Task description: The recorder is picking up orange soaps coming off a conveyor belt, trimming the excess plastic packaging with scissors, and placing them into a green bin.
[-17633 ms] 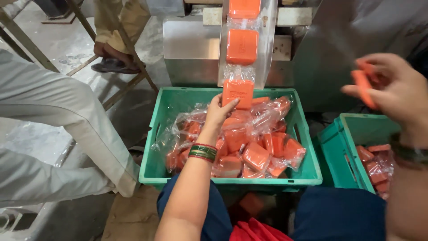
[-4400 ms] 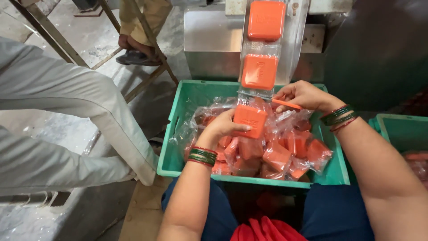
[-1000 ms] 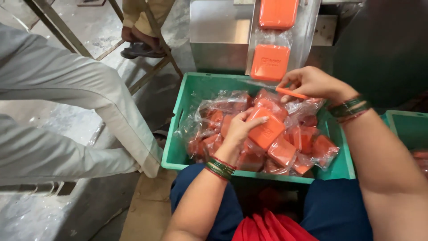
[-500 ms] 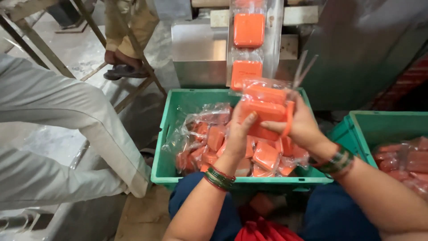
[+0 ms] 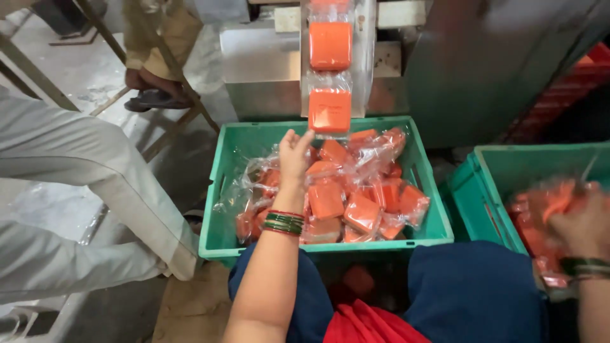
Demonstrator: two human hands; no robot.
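Observation:
A strip of clear-wrapped orange blocks (image 5: 330,109) hangs down from a metal machine over a green crate (image 5: 219,209) heaped with several wrapped orange packets (image 5: 362,209). My left hand (image 5: 294,154), with green and red bangles at the wrist, reaches up with its fingers apart, and the fingertips touch the lower edge of the lowest hanging block. My right hand (image 5: 581,225) is blurred at the far right, closed around an orange wrapped packet (image 5: 551,202) above a second green crate (image 5: 492,190).
The metal machine (image 5: 267,63) stands behind the crate. A person in light trousers (image 5: 82,165) sits close on the left, and another person's sandalled foot (image 5: 152,95) rests by a wooden frame at the back. My dark blue lap fills the bottom.
Both hands were on a packet over the middle crate. My right hand has since swung right with it to the second crate, and my left hand has risen to the hanging strip.

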